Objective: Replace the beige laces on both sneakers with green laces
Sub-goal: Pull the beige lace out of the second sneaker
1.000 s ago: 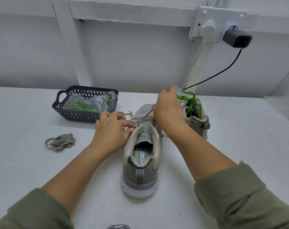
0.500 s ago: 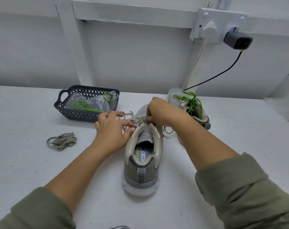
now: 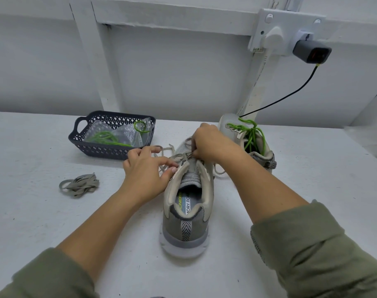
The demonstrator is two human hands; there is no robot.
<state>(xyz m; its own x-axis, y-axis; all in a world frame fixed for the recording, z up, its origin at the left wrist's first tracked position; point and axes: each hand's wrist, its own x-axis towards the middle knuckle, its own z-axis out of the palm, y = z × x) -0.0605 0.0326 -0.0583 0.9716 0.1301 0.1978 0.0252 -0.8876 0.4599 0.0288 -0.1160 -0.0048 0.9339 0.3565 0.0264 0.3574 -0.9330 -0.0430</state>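
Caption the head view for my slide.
Both hands unpick the near sneaker's beige lace; far sneaker already green-laced.

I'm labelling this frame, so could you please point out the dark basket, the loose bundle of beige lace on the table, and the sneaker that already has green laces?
dark basket (image 3: 101, 150): head view, front wall.
beige lace bundle (image 3: 80, 185): head view, middle of the bundle.
green-laced sneaker (image 3: 228, 121): head view, toe area.
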